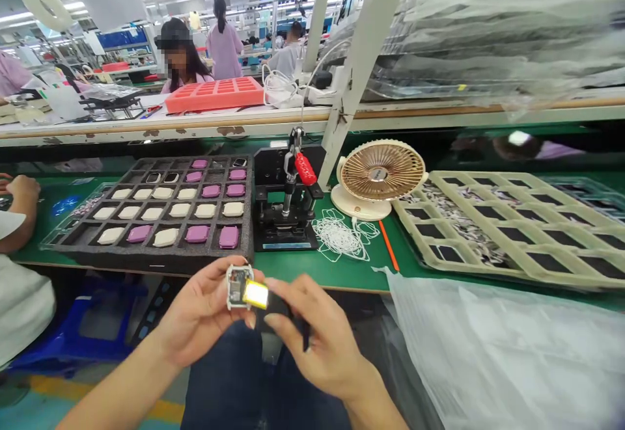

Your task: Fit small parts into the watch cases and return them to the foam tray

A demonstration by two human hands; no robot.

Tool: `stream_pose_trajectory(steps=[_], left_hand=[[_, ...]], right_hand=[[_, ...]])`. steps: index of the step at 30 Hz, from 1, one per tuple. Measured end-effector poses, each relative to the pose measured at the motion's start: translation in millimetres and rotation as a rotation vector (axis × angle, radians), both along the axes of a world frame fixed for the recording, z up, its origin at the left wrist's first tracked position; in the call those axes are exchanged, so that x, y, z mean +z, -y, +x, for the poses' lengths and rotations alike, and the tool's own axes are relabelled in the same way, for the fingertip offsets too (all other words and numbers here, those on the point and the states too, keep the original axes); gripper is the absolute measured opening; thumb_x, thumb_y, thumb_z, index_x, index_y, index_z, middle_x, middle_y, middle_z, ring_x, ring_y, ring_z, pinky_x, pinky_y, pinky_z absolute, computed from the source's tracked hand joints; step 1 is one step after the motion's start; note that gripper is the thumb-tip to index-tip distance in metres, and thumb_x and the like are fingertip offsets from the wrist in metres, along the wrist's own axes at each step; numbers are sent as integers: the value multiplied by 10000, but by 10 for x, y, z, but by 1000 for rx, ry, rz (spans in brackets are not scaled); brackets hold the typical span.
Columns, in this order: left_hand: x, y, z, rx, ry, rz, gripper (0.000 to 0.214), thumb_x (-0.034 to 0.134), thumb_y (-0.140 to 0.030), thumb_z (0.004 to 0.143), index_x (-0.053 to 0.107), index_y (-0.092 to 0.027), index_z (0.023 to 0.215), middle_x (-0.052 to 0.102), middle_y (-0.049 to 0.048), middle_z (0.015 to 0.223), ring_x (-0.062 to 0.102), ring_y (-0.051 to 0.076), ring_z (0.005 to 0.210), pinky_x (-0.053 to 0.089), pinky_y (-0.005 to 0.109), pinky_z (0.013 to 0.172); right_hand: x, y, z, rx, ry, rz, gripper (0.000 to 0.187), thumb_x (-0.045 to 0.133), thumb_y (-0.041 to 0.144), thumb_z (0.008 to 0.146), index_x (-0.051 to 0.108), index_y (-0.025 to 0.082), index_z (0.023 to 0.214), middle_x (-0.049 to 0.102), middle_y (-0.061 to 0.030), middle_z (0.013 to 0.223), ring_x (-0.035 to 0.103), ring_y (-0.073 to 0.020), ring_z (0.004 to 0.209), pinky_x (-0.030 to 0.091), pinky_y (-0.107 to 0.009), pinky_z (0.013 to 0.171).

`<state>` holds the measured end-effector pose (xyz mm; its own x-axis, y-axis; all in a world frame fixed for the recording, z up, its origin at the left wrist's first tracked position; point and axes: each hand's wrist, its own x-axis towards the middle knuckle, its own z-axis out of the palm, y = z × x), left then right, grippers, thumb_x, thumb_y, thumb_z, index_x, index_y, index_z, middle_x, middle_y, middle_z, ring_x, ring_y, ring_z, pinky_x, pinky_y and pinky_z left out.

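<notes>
The left hand (198,316) grips the square, white-rimmed electronic housing (235,291), while the yellow-edged, silvery rectangular cell (256,294) — long axis crosswise — overlaps its right side, nearer the right hand (325,334), pinching a black piece (278,308).

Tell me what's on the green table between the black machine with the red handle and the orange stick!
A tangle of thin white cord lies there, in the head view, with the fan standing just behind it.

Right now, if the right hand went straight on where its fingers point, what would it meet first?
Likely the yellow-edged piece just ahead of the right hand, then the open case in the left hand; exact depth is unclear.
</notes>
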<state>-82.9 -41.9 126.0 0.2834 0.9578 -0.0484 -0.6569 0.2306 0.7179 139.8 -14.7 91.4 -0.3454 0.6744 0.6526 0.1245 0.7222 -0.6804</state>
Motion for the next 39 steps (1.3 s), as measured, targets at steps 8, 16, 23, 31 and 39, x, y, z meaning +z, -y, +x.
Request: stream_pose_trajectory(steps=[8,16,23,31,39], left_hand=[[-288,15,167,0,0,-31,341,841,-160,869,803,-240,1197,812,106,1235,772,206,1064,602,284,914],[-394,19,161,-27,-22,-79,369,881,-190,835,813,-225,1195,819,125,1217,778,216,1069,584,289,942],[-535,36,222,-13,-28,-115,375,897,-170,810,822,-241,1171,820,115,1214,773,210,1094,575,272,956],[-636,116,319,103,-69,-87,381,925,-194,783,828,-248,1148,798,133,1275,763,215,1124,588,285,955],[-657,103,294,168,-109,-63,394,936,-200,770,837,-274,1144,801,120,1274,763,220,1139,595,286,955]], right_hand=[[-236,-3,13,-8,-49,105,495,687,112,998,655,343,1434,593,-15,969,536,-105,688,427,-239,571],[-195,-137,144,-15,171,250,302,742,293,1000,726,285,1302,695,-33,1025,502,-94,654,399,-252,580],[-329,-72,52,-82,64,304,213,674,192,1035,726,180,1241,735,-57,956,674,-129,789,485,-265,686],[-397,28,19,-162,132,425,263,659,148,1033,708,121,1290,776,-83,941,657,-137,724,343,-314,600],[-293,41,2,-148,171,255,455,710,93,953,702,310,1353,762,-26,976,608,-113,661,424,-262,594]])
